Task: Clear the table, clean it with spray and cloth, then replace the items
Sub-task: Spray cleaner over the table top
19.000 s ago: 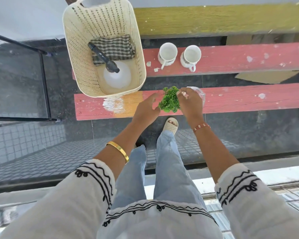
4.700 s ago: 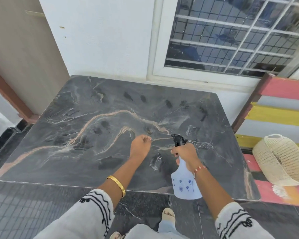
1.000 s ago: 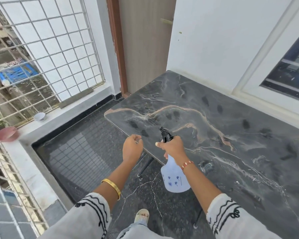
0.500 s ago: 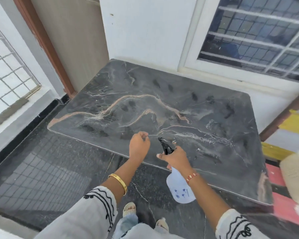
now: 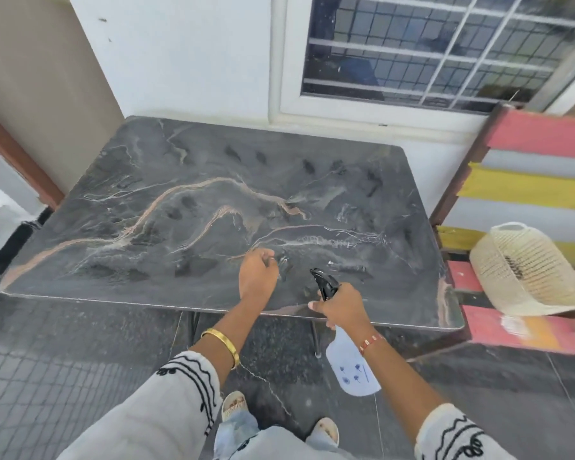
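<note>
the right hand (image 5: 341, 308) has its fingers (image 5: 313, 305) wrapped round the neck of the spray bottle (image 5: 352, 366), black nozzle aimed out over the near edge of the dark marble tabletop (image 5: 146, 194). the left hand (image 5: 258, 277) is curled into a loose fist holding nothing, hovering just over the slab. since half a second ago both hands have moved forward over the tabletop edge and the view has swung back square to it, so spraying looks set to continue. both forearms reach forward, the bottle's body hanging below the right wrist. the cloth probably sits in the cream basket (image 5: 525, 270) on the painted bench (image 5: 512, 330) to the right
</note>
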`<state>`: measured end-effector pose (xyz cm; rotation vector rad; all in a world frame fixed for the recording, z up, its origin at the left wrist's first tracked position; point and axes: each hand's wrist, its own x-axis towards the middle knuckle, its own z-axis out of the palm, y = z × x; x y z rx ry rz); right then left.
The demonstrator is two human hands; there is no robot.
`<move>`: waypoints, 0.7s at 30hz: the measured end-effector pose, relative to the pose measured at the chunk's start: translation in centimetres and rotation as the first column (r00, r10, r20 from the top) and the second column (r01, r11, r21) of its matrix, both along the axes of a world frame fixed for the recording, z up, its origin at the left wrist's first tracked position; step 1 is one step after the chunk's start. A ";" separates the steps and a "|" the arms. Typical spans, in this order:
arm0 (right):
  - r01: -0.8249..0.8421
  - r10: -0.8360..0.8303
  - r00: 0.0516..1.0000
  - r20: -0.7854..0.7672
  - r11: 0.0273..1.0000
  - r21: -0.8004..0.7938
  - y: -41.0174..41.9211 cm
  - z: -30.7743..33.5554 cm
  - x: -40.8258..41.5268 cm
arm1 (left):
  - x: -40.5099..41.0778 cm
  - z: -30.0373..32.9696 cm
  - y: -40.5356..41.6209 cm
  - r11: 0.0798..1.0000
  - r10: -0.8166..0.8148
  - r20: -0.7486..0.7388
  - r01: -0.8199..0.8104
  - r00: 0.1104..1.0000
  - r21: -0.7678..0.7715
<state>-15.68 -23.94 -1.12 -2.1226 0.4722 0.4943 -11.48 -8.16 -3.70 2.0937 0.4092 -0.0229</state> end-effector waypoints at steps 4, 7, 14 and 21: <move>0.072 -0.071 0.997 0.043 0.997 -0.003 -1.6 -0.2 -0.1 | 0.2 -0.1 -1.6 1.000 -0.029 -0.021 0.029 0.999 0.009; 0.127 -0.125 0.991 0.046 0.991 -0.035 -3.3 0.0 -0.3 | 0.0 0.1 -3.2 0.997 -0.078 -0.023 0.079 0.997 0.022; 0.232 -0.232 0.973 -0.009 0.973 0.008 -8.1 0.1 -0.9 | -0.5 -0.3 -7.1 0.987 -0.160 -0.038 0.161 0.986 0.019; 0.335 -0.333 0.942 0.046 0.941 -0.047 -12.5 -0.3 -2.3 | -0.8 -0.7 -12.1 0.964 -0.265 -0.048 0.267 0.963 0.020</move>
